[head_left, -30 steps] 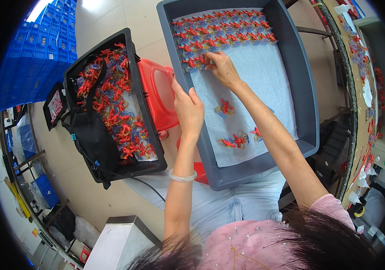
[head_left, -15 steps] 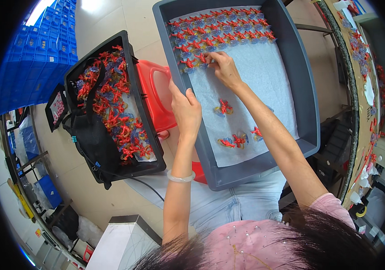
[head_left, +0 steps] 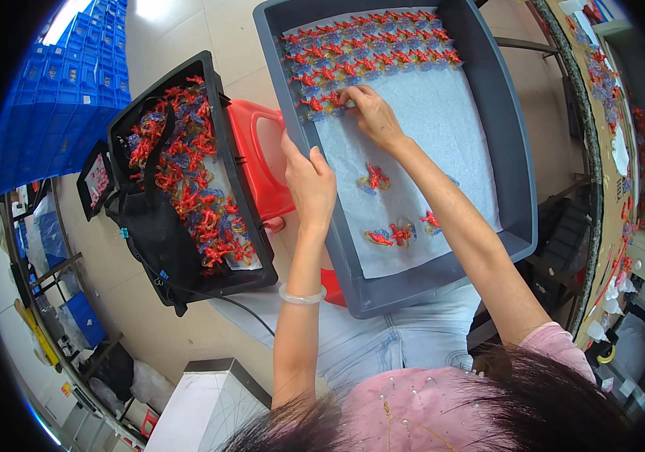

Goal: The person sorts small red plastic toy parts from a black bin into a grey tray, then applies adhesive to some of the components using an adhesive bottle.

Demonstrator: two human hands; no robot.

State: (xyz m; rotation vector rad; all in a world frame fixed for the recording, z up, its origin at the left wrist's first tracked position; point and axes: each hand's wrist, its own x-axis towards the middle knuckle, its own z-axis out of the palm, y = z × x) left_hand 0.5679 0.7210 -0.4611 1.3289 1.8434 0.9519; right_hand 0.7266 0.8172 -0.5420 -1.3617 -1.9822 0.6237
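On my lap rests a deep grey tray [head_left: 522, 166] lined with white paper. Small red figurines with clear blue and yellow parts [head_left: 371, 47] stand in rows across its far end. My right hand [head_left: 375, 117] pinches a red figurine [head_left: 332, 100] at the left of the nearest row; its fingers partly cover that piece. My left hand [head_left: 311, 184] is closed on the tray's left wall, thumb on the inner side, the other fingers mostly hidden. Nearer me, a lone figurine [head_left: 374, 178] and several others [head_left: 400, 235] lie loose on the paper.
To the left, a black crate [head_left: 243, 282] holds a heap of figurines and a black mesh bag [head_left: 160, 241]. A red plastic stool [head_left: 258, 162] sits between crate and tray. Blue crates [head_left: 59, 113] are stacked far left; a workbench [head_left: 594, 188] runs along the right.
My right hand has shifted very slightly left, still pinching at the same row. My left hand and the tray have barely moved.
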